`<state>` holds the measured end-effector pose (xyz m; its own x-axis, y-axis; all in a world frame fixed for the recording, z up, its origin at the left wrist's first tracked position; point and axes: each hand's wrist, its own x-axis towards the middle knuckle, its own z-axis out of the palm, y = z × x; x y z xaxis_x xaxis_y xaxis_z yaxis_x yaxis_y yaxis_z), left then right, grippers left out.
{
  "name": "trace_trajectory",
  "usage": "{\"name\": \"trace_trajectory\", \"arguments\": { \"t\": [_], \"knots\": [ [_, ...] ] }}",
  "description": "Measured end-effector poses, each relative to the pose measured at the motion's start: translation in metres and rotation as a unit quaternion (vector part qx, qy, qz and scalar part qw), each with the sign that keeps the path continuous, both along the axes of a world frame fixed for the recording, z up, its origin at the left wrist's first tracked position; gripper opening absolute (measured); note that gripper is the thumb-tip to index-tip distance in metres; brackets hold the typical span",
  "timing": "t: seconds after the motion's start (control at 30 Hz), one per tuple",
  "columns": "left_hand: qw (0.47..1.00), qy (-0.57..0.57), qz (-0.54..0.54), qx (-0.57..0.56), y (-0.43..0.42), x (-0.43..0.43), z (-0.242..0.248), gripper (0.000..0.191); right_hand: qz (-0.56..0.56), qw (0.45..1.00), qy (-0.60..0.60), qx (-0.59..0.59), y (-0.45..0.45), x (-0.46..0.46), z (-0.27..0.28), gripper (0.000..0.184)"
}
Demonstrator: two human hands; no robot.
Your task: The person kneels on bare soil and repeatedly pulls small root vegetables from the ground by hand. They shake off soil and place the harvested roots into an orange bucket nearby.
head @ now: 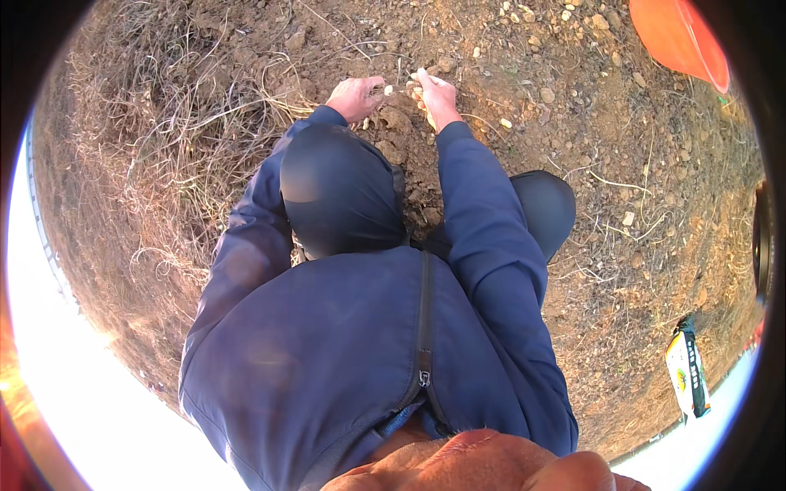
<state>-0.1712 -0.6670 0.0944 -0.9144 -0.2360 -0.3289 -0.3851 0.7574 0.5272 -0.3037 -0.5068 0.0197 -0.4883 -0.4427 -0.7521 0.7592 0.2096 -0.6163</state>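
My left hand (357,98) is curled low over the soil, with a pale peanut pod (388,89) at its fingertips. A few centimetres to the right, my right hand (438,97) is closed around several peanut pods (417,92) that show along its inner side. A thin strand appears to run between the two hands. Small pale pieces hang or lie just below my left hand; I cannot tell which. Another loose peanut pod (506,123) lies on the dirt to the right of my right hand.
Dry plant stalks (202,123) are heaped on the left. More pale pods (519,11) are scattered at the top. An orange plastic container (675,40) stands at the upper right, and a printed bag (688,371) lies at the lower right. My bent knee (344,190) is below my left hand.
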Motion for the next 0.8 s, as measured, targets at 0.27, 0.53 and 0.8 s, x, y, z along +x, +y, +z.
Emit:
{"name": "trace_trajectory", "arguments": {
  "t": [0.27, 0.53, 0.8],
  "knots": [
    [1.000, 0.018, 0.018, 0.006, -0.006, 0.001, 0.002, 0.035, 0.022, 0.943, -0.251, -0.216, 0.009, -0.010, 0.001, 0.030],
    [0.997, 0.031, 0.055, -0.036, -0.017, 0.005, -0.004, 0.039, -0.125, 0.988, 0.028, 0.090, 0.010, -0.004, -0.020, 0.033],
    [0.995, -0.031, 0.053, -0.085, -0.014, 0.003, -0.013, 0.035, 0.112, 0.931, 0.348, -0.007, -0.024, 0.010, 0.041, 0.038]
  ]
}}
